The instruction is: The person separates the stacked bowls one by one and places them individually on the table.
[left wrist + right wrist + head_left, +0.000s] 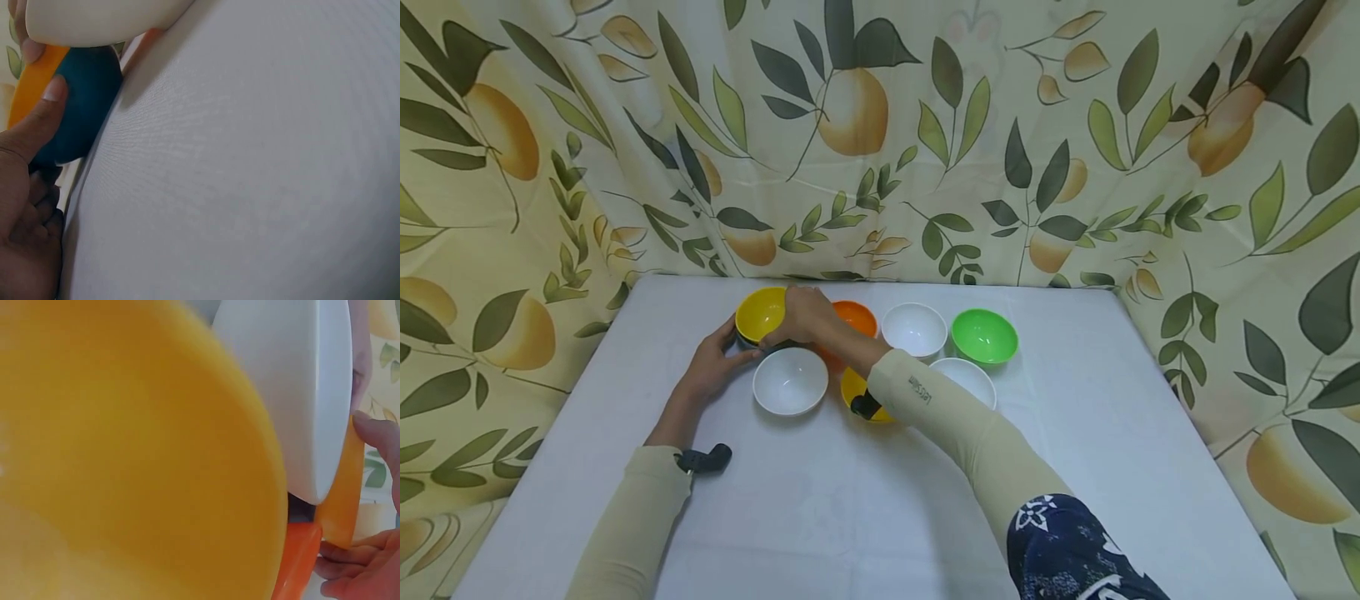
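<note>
At the back left of the table, a yellow bowl (762,310) sits inside a dark teal bowl (87,103), of which only a thin edge shows in the head view. My left hand (711,367) holds the teal bowl from the left, its thumb pressed on the outer wall. From the right, my right hand (805,317) grips the yellow bowl's rim, thumb and fingers apart along it in the right wrist view. Just in front stands a white bowl (790,382). An orange bowl (857,317) is partly hidden behind my right wrist.
Another yellow bowl (853,390) lies under my right forearm, close to the wrist camera. A white bowl (914,330) and a green bowl (985,337) stand at the back right, with one more white bowl (973,379) in front. A patterned curtain (865,208) hangs behind the white-covered table (820,517).
</note>
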A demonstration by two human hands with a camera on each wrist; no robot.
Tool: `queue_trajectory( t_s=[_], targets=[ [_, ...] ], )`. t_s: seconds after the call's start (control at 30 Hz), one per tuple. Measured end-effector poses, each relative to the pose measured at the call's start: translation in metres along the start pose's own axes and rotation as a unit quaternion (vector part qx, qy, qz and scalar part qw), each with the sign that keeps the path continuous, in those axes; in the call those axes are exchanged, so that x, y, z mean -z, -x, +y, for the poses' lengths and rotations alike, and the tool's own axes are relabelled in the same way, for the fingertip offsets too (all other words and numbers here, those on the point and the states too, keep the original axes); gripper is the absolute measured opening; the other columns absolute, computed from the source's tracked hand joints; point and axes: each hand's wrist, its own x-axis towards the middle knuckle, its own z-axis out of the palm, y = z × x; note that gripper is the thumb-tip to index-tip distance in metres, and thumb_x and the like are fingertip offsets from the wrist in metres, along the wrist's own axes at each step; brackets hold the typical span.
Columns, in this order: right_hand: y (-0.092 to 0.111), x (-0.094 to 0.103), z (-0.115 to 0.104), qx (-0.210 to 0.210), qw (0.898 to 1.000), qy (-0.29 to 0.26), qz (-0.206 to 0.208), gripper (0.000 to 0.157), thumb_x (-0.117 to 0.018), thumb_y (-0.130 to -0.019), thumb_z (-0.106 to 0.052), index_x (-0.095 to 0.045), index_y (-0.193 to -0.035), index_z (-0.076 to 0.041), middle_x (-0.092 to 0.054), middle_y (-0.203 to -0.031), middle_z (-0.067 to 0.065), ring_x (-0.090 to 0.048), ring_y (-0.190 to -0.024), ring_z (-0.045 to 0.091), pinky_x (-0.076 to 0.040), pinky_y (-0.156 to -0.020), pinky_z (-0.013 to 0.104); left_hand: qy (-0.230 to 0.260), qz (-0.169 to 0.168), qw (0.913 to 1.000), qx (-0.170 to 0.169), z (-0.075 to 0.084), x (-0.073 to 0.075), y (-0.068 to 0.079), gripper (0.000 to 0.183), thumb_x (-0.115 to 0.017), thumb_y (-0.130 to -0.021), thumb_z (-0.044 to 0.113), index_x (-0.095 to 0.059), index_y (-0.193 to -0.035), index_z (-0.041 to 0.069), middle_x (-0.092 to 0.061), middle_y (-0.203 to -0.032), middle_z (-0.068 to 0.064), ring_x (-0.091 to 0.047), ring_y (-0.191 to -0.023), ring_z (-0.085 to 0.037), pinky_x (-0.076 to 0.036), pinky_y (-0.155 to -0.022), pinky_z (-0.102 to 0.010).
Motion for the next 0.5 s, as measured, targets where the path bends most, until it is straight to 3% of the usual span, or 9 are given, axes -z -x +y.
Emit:
queue_trajectory(
  t_s=[0.23, 0.5],
  targets=[
    [0.011, 0.013, 0.009, 0.043, 0.996, -0.061, 0.049, 0.089, -0.093, -0.073, -0.057, -0.053, -0.138, -0.009, -0.063, -0.118, 0.002, -0.058, -0.103, 0.019, -0.055, -0.09, 0.031, 0.005, 0.002, 1.0, 0.004, -0.001, 0.001, -0.001, 0.1, -0.082, -0.095, 0.031, -0.018, -0.17, 0.02, -0.021, -0.174, -0.009, -0.016, -0.16, -0.034, -0.017, -0.129, -0.056],
    [0.036, 0.03, 0.012, 0.085, 0.986, -0.123, 0.068, 0.088, -0.095, -0.073, -0.05, -0.054, -0.14, -0.011, -0.064, -0.12, 0.002, -0.058, -0.106, 0.019, -0.055, -0.09, 0.033, 0.008, 0.008, 0.9999, 0.005, -0.002, 0.0, -0.002, 0.098, -0.082, -0.094, 0.031, -0.021, -0.17, 0.024, -0.022, -0.173, -0.007, -0.016, -0.16, -0.034, -0.017, -0.128, -0.059]
  ],
)
